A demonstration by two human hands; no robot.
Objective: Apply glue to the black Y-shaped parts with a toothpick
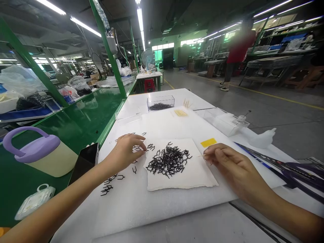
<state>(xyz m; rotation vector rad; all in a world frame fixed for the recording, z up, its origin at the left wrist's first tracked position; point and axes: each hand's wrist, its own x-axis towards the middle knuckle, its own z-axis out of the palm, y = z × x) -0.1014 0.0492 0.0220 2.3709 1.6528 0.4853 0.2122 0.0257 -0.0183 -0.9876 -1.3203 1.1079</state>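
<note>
A heap of small black forked parts lies on a square of white foam sheet. At the heap's left, my left hand has thumb and forefinger pinched together. A tiny dark bit shows at those fingertips, too small to make out. More loose forked parts are scattered on the white table covering below and behind this hand. My right hand is closed on a thin wooden toothpick, whose tip points left towards the heap. Just beyond the right hand lies a yellow card.
Farther back stand a clear box of black parts and a row of toothpicks. Scissors and a white plastic bottle lie at right. A phone and a purple-lidded tumbler are at left. A person stands in the aisle.
</note>
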